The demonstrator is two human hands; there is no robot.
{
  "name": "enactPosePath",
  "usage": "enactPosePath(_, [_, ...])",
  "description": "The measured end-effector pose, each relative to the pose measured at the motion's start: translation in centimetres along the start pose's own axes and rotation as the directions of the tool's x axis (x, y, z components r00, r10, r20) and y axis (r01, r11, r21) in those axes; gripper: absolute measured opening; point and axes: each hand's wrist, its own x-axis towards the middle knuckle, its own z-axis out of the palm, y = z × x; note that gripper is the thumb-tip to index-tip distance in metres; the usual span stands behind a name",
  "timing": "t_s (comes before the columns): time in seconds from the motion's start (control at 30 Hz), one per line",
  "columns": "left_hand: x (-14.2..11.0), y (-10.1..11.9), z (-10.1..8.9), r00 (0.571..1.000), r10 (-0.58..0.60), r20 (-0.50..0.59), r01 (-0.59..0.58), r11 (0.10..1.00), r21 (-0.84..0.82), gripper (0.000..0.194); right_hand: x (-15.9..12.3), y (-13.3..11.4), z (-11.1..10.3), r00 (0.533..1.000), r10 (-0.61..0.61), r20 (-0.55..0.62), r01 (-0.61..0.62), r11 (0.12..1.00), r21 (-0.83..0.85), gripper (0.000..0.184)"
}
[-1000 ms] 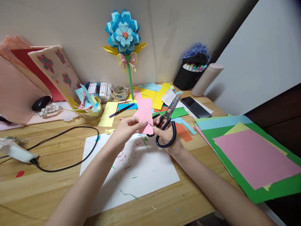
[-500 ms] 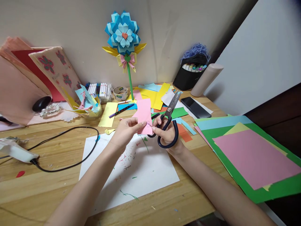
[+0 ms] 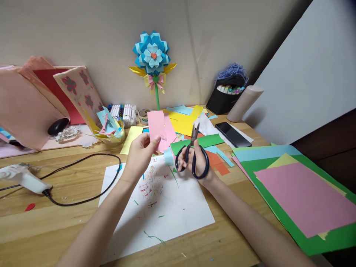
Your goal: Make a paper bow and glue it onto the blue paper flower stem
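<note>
Between the thumb and fingers of my left hand (image 3: 142, 154) is a strip of pink paper (image 3: 156, 124), held upright, with a small drawn shape near its lower right corner. My right hand (image 3: 198, 163) has its fingers in the black handles of a pair of scissors (image 3: 193, 139). The blades point up and stand slightly apart, to the right of the pink paper and not touching it. Beneath both hands lies a white sheet (image 3: 178, 211) with coloured marks and small green scraps. Green paper (image 3: 211, 140) shows just behind the scissors.
A blue paper flower (image 3: 153, 55) stands at the back. Yellow paper (image 3: 183, 122), a phone (image 3: 233, 134) and a black marker pouch (image 3: 222, 100) lie beyond my hands. Coloured sheets (image 3: 303, 196) are stacked at right. A glue gun (image 3: 27, 178) with a looped cable is at left.
My hands have moved apart: the left drew the pink paper leftward, and the right no longer touches it. My right hand has turned the scissors more upright, with their blades now slightly spread.
</note>
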Motion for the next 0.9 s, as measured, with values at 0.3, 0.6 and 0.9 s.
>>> enactPosePath(0.3, [0.0, -1.2, 0.5, 0.998, -0.044, 0.033, 0.047, 0.995, -0.086, 0.029, -1.8, 2.5, 0.0, 0.898, 0.106, 0.427, 0.025, 0.957, -0.289, 0.064])
enactPosePath(0.6, [-0.3, -1.6, 1.1, 0.980, -0.172, 0.097, 0.185, 0.972, -0.147, 0.030, -2.2, 2.2, 0.0, 0.896, 0.055, 0.442, 0.142, 0.905, -0.401, 0.065])
enactPosePath(0.9, [-0.8, -1.3, 1.4, 0.972, -0.167, 0.165, 0.187, 0.976, -0.114, 0.033, -2.1, 2.3, 0.0, 0.910, 0.016, 0.414, 0.169, 0.898, -0.406, 0.069])
